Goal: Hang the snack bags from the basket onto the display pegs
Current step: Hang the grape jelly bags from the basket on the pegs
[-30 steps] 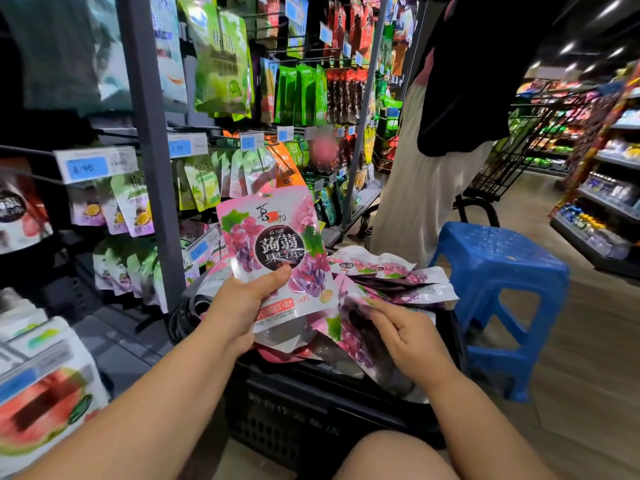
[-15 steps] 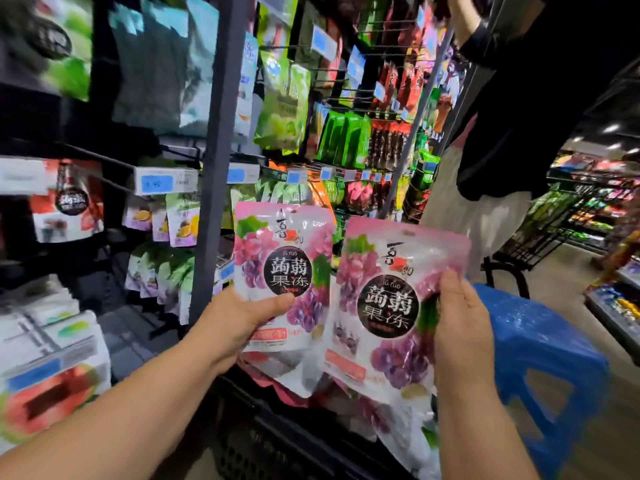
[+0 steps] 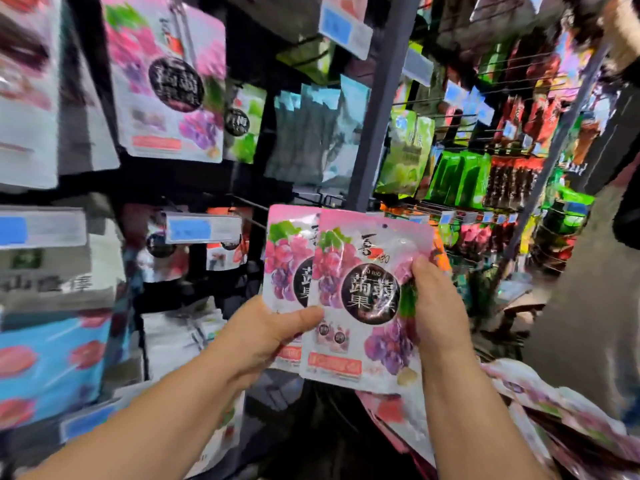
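Note:
Two pink grape snack bags overlap in front of me. The front snack bag (image 3: 367,292) covers most of the rear snack bag (image 3: 282,258). My left hand (image 3: 263,337) grips their lower left side with the thumb on the front bag. My right hand (image 3: 438,303) grips the front bag's right edge. A matching grape bag (image 3: 166,81) hangs from a display peg (image 3: 183,26) at upper left. More pink bags (image 3: 554,407) lie in the basket at lower right; the basket itself is mostly hidden.
A grey shelf upright (image 3: 377,109) stands just behind the held bags. Price tags (image 3: 201,228) stick out on pegs at left. Green and red packets (image 3: 460,178) fill the pegs to the right. Boxed goods (image 3: 52,358) are stacked at lower left.
The view has tilted up toward the higher pegs. The two bags, held side by side before, now overlap, the right-hand one on top. Both hands have kept their grip.

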Available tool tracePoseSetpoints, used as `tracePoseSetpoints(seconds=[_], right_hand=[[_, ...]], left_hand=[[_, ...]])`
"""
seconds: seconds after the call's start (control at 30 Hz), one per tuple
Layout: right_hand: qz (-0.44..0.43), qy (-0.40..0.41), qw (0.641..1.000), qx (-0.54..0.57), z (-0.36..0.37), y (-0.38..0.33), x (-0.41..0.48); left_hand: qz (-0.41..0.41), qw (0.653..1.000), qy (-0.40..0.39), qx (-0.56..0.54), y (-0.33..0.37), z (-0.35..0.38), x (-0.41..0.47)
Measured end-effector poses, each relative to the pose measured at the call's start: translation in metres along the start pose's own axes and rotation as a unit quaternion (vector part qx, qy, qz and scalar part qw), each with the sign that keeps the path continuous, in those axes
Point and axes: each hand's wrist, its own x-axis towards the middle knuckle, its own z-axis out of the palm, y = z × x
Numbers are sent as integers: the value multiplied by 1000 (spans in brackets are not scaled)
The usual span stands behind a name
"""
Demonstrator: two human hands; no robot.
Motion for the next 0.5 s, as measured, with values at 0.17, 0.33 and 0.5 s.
tracePoseSetpoints(seconds=[0.17, 0.33, 0.5], right_hand=[[22, -58, 997, 38, 51, -3, 1], [57, -164, 985, 18, 82, -4, 2], [71, -343, 937, -3, 94, -2, -18]], left_hand=[[16, 997, 75, -15, 16, -36, -5], [38, 986, 164, 14, 21, -63, -11], [47, 971, 234, 21, 32, -78, -14]])
